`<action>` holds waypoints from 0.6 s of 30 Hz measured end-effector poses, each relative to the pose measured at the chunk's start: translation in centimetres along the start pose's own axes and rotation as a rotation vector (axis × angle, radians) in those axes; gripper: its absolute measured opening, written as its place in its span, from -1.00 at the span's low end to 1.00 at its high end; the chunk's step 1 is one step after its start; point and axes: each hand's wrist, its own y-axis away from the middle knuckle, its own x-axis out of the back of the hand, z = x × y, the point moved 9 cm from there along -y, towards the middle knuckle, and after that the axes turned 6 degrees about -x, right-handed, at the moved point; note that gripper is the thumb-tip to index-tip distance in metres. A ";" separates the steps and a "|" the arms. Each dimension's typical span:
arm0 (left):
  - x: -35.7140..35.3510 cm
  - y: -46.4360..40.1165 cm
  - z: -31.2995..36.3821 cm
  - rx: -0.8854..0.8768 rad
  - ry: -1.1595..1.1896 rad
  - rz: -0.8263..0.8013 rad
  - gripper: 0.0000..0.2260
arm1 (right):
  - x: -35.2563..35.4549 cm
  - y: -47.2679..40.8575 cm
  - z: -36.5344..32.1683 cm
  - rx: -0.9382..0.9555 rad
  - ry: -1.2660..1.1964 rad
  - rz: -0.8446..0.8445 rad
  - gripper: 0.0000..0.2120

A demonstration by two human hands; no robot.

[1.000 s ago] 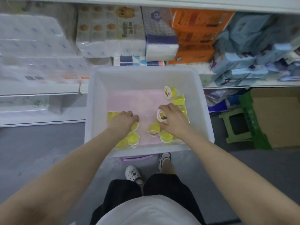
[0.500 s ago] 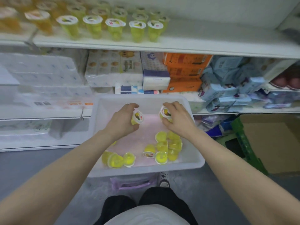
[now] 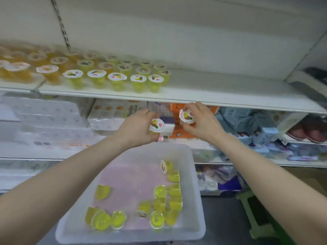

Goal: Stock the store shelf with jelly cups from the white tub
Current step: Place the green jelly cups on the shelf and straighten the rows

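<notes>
my left hand (image 3: 137,127) grips one small yellow plastic jelly cup with white foil lid (image 3: 156,125); my right hand (image 3: 201,121) grips a second such cup (image 3: 186,116), both held just below the white store shelf (image 3: 203,96), above the translucent white plastic tub (image 3: 195,200).

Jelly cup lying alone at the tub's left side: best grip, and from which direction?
That jelly cup lies on its side on the white tub floor, apart from the others. Probably come straight down from above and pinch across the tapered body near the wider lid end. Nothing crowds it, and the tub's left wall would hinder a sideways approach.
</notes>
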 end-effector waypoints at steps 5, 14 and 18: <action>3.4 -5.5 1.4 -0.043 -0.160 0.151 -0.51 | 4.0 -6.6 2.5 -0.010 -0.089 0.059 -0.64; 3.6 -13.0 1.2 0.015 -0.261 0.180 -0.46 | 2.3 -16.0 7.0 -0.049 -0.195 0.023 -0.65; 2.8 -15.4 1.1 0.047 -0.281 0.197 -0.43 | 0.2 -18.6 8.3 -0.036 -0.191 -0.003 -0.65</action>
